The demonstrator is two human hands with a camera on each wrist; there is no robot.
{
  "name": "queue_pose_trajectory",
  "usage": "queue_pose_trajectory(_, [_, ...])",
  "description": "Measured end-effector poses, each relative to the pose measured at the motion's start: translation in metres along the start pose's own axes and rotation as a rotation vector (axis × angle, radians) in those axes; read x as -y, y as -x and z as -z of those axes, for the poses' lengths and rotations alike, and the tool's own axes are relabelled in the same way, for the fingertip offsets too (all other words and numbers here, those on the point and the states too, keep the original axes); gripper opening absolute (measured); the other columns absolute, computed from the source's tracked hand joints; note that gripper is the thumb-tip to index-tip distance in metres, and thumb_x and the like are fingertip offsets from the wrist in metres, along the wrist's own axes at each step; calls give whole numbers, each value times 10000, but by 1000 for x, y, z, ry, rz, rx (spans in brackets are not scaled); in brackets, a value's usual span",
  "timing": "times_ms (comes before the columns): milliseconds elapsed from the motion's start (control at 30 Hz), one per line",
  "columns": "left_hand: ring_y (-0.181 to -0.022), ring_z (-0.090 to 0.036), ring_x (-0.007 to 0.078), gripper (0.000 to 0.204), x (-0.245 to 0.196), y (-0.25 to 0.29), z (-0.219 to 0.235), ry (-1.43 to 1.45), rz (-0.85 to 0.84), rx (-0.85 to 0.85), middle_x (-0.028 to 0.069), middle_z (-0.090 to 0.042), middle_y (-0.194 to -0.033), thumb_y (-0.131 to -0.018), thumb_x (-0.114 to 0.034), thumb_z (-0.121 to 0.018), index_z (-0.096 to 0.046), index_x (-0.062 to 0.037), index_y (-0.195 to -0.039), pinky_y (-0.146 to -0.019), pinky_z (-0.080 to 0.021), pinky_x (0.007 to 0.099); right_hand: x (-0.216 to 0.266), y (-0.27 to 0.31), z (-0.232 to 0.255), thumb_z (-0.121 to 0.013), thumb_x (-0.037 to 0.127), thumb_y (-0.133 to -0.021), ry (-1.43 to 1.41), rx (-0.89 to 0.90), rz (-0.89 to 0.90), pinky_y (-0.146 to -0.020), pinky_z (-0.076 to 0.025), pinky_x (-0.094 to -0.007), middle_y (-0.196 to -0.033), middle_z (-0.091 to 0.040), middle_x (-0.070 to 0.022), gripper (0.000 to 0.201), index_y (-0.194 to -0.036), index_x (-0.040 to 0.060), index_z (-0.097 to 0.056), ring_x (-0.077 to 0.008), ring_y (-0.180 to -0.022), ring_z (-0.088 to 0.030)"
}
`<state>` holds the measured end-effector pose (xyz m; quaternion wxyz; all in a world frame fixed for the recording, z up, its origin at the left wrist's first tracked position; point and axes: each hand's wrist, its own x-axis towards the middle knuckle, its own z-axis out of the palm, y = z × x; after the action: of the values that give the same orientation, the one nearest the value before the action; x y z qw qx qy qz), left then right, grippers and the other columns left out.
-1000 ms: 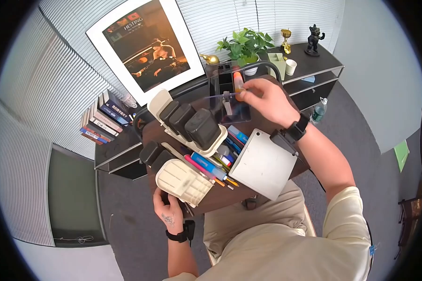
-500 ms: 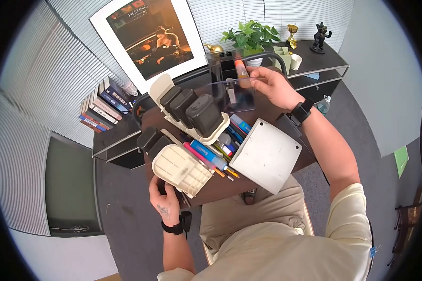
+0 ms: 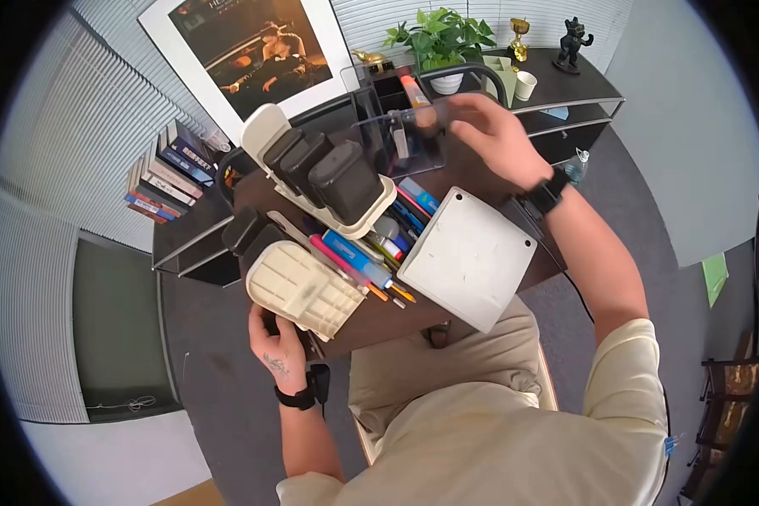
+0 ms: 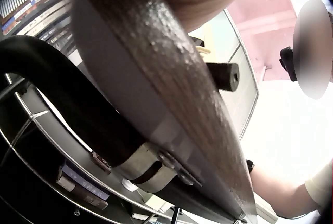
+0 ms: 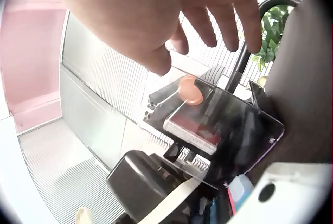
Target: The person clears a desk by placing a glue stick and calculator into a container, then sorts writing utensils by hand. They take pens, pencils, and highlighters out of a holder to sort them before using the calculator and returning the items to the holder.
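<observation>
In the head view my right hand [image 3: 504,145] hovers at the right of a see-through smoky organizer [image 3: 426,160], fingers loosely spread and nothing in them. The right wrist view has this empty hand above the organizer. An orange-capped highlighter-like stick [image 3: 411,91] stands inside it, leaning. My left hand [image 3: 278,350] rests at the near left table edge beside an upturned beige plastic holder [image 3: 308,287]; its fingertips are partly hidden by the holder. Behind that, a second beige holder [image 3: 358,228] carries several black cups [image 3: 346,181]. Pens and a blue highlighter [image 3: 354,257] lie between the holders and a white box [image 3: 471,261].
A curved black rail [image 3: 502,80] runs along the table's far edge. Behind stand a potted plant [image 3: 447,42], a white cup [image 3: 524,85], a gold trophy [image 3: 519,38] and a black figurine [image 3: 573,46] on a shelf. Books [image 3: 173,169] stand at the left.
My right hand has let go of the orange-capped stick, which now stands in the organizer, and has drawn off to the right. The left hand stays by the beige holder; the head view has shifted.
</observation>
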<state>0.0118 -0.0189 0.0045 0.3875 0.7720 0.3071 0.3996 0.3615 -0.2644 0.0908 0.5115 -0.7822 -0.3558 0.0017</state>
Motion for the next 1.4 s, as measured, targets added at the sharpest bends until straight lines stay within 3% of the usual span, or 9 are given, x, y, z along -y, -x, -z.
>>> queue_pose_trajectory(33, [-986,-636,179,312,0,1,0,2,12,2,128,-654,-1118,-961,-31,-559,-541,68,-1256,-872,-495,288,-2,15,2,-692,184,-877,89,-129,59,-851,-528,-340,-1117,-677,-165,431,-1248,-3,-580,-245,-1025,-655])
queue_pose_trajectory(233, [-1072,-609,202,329,-9,2,-1,138,57,-46,156,-618,-1209,-941,1,-535,-531,69,-1263,-924,-483,307,11,145,15,-712,142,-844,143,-202,-146,-747,-530,-314,-1023,-679,-125,383,-1192,6,-626,-198,-860,-656])
queue_pose_trajectory(433, [-1147,-579,230,359,-5,8,3,163,25,-156,171,-586,-1268,-933,50,-491,-503,53,-1292,-1012,-435,347,10,166,21,-696,178,-856,341,-149,-259,-701,-514,-320,-902,-644,-117,279,-1056,-16,-684,-224,-793,-639])
queue_pose_trajectory(567, [-1154,-555,280,322,5,24,12,33,-374,-420,187,-543,-1286,-892,67,-485,-558,13,-1202,-1003,-427,407,10,149,24,-673,245,-874,399,-41,-280,-689,-502,-329,-880,-638,-125,275,-982,-5,-712,-249,-768,-629])
queue_pose_trajectory(633, [-1075,-596,288,282,-12,46,9,13,-601,-240,195,-594,-1188,-872,60,-500,-575,9,-1140,-921,-468,401,8,138,24,-652,294,-885,388,31,-279,-695,-493,-343,-855,-633,-131,304,-961,8,-723,-265,-757,-621])
queue_pose_trajectory(833, [-857,-630,321,279,-81,79,-45,98,-617,575,126,-663,-991,-734,22,-663,-650,-22,-1009,-752,-512,374,9,115,19,-653,344,-871,402,157,-282,-740,-495,-364,-858,-641,-154,360,-944,-3,-715,-286,-807,-636])
queue_pose_trajectory(967, [-847,-627,310,277,-94,75,-84,185,-630,633,109,-662,-986,-756,-19,-681,-654,-42,-1031,-742,-501,389,5,103,21,-665,379,-854,400,242,-288,-727,-497,-368,-848,-656,-170,409,-923,-22,-707,-299,-797,-643])
queue_pose_trajectory(1067, [-833,-613,303,268,-99,71,-97,169,-534,661,91,-653,-933,-773,-45,-693,-660,-61,-1038,-753,-484,393,5,99,24,-669,370,-886,304,313,-422,-601,-449,-269,-739,-618,-52,405,-904,-34,-676,-110,-680,-563])
queue_pose_trajectory(1400, [-840,-627,287,240,-96,71,-96,206,-519,662,93,-669,-930,-775,-9,-688,-676,-47,-1011,-743,-500,365,-4,99,36,-729,319,-872,-282,432,-495,-604,-429,-214,-808,-627,-7,338,-936,9,-611,-52,-704,-548])
